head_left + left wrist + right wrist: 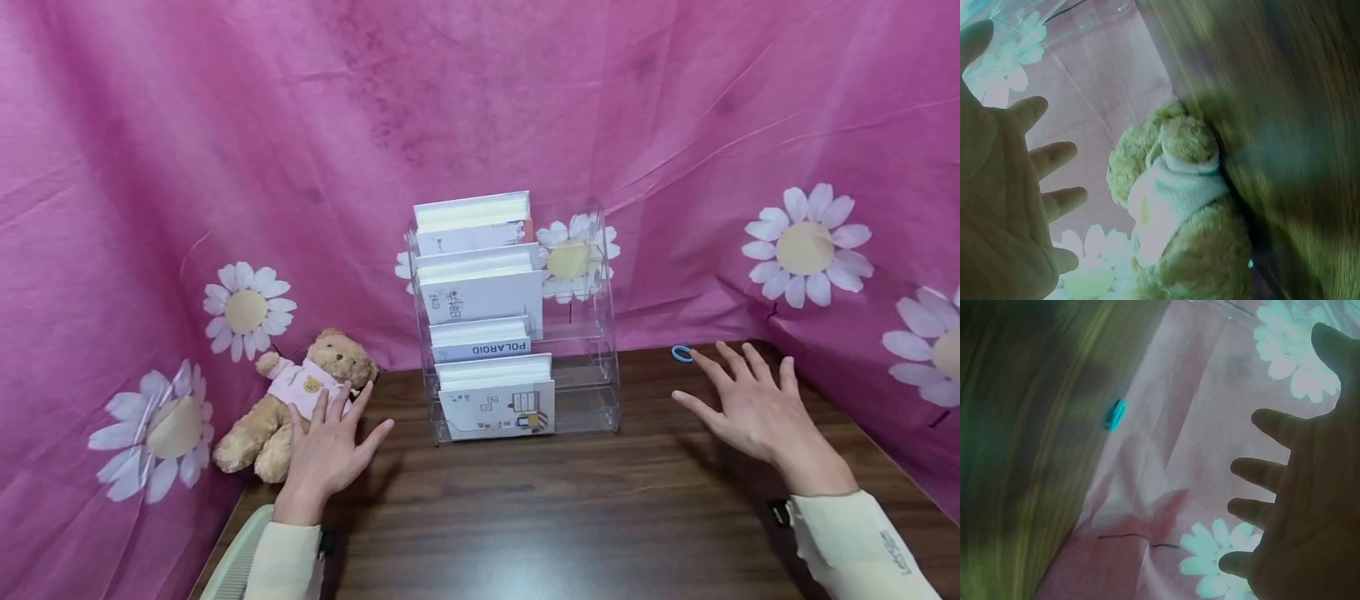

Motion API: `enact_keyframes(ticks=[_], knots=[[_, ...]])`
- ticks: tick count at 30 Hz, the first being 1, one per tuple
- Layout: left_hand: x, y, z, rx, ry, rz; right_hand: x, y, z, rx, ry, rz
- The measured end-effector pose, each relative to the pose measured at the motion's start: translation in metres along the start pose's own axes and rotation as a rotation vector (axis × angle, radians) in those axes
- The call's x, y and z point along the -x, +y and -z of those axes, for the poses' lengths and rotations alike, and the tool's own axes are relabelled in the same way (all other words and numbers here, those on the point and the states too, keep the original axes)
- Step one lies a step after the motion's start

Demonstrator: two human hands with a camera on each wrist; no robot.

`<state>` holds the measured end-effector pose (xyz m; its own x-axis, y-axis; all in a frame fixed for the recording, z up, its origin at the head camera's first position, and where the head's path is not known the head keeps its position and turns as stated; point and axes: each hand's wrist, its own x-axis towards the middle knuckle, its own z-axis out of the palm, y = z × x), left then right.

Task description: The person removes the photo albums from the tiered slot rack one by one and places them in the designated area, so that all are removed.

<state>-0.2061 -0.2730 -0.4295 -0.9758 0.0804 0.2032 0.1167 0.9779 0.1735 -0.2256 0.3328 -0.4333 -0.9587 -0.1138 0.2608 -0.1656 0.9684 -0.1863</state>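
Observation:
My left hand [327,454] hovers with spread fingers in front of a brown teddy bear [264,425] in a pale pink shirt. In the left wrist view the bear [1191,244] lies apart from that hand [1004,194], which holds nothing. On the right, my right hand [761,412] is also spread and holds nothing. A small blue ring [681,354] lies by the table's back edge, just beyond its fingertips. Midway between the hands stands a clear tiered rack [588,408], its left side filled with several white booklets [495,408], one marked POLAROID.
The dark wooden table [480,517] meets a pink cloth [480,100] with daisy prints behind and at both sides. A pale green ridged object [238,554] lies at the front left, partly hidden by the left sleeve. The rack's right side shows bare tiers.

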Motion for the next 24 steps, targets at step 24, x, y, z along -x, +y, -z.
enact_keyframes(ticks=[24], knots=[[-0.028,0.037,-0.028,0.538,0.051,-0.155,-0.032,-0.105,-0.004,-0.285,0.326,0.332]])
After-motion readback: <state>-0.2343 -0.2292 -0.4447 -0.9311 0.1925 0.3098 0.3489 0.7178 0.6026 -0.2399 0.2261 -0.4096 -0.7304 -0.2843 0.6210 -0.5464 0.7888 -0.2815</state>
